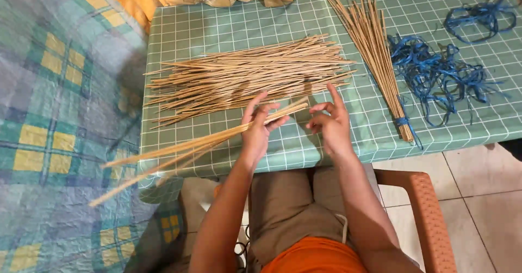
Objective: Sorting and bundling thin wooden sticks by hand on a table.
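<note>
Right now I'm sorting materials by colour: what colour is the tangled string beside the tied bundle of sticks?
Blue; the tangled string shows best in the head view.

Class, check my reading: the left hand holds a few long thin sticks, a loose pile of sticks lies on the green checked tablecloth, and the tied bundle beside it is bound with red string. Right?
Not quite. The head view shows the tied bundle bound with blue string, not red. The rest stands: the left hand holds a few sticks, and a loose pile lies on the green checked tablecloth.

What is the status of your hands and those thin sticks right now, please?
Left hand shut on a few thin sticks. Right hand open, empty, beside their tips. Loose stick pile lies just beyond on the table.
</note>
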